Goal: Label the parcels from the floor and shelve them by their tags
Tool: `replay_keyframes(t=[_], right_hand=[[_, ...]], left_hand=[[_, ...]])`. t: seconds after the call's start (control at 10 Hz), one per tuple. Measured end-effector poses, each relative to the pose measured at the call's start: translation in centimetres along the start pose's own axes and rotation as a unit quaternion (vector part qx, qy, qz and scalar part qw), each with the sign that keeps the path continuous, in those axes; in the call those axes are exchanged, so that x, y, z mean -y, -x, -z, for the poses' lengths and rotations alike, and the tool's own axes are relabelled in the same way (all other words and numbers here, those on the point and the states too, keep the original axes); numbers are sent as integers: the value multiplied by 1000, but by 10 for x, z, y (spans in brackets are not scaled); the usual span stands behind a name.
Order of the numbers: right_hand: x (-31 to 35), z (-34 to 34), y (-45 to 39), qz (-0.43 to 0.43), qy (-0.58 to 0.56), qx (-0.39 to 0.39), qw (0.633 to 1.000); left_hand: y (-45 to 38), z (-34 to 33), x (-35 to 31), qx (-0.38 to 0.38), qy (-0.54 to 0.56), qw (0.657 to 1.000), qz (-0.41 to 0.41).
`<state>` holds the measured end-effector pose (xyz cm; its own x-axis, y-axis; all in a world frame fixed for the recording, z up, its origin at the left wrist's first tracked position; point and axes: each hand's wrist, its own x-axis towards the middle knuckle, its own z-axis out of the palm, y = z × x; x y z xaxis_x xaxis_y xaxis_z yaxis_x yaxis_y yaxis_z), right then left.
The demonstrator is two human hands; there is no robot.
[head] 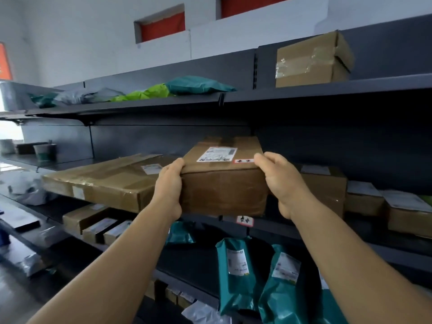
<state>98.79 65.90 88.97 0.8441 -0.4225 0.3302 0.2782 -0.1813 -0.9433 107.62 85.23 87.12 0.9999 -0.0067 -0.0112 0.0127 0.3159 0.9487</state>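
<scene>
Hands grip a brown taped cardboard parcel (223, 181) at the centre of the view: the left hand (169, 188) clasps its left end, thumb on the top edge, and the right hand (281, 181) clasps its right end, fingers curled over the top corner. The parcel sits at the front edge of the dark grey metal middle shelf (292, 226); whether it rests fully on it cannot be told. On its top face lie a white printed shipping label (217, 154) and, at the three o'clock side of that, a small red-and-white tag sticker (243, 161). A similar red-bordered shelf tag (244, 220) hangs on the shelf edge just under the parcel.

At nine o'clock of the parcel a wide flat brown carton (102, 181) lies on the same shelf, touching or nearly touching the left hand. At three o'clock stand smaller brown boxes (364, 199) with white labels. At one o'clock, on the top shelf, sits a taped brown cardboard box (313, 60); at eleven o'clock lie green and teal plastic mailer bags (187, 87). At six o'clock, on the lower shelf, teal plastic mailers (233, 274) with white labels lean upright.
</scene>
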Motion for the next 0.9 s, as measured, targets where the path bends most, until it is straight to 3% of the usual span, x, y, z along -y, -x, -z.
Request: replay_keyframes(t=[0.3,0.7,0.9], right_hand=[[-54,16,-78,-54,67,-67,994],[-76,-22,-93,-46,197,-119,972],[-60,-22,-67,-59,187,-164,967]], left_hand=[[-91,-59,45,30,-10,998,51],[-127,-48,55,66,-75,995,-8],[-106,-44,40,55,-115,986,-108]])
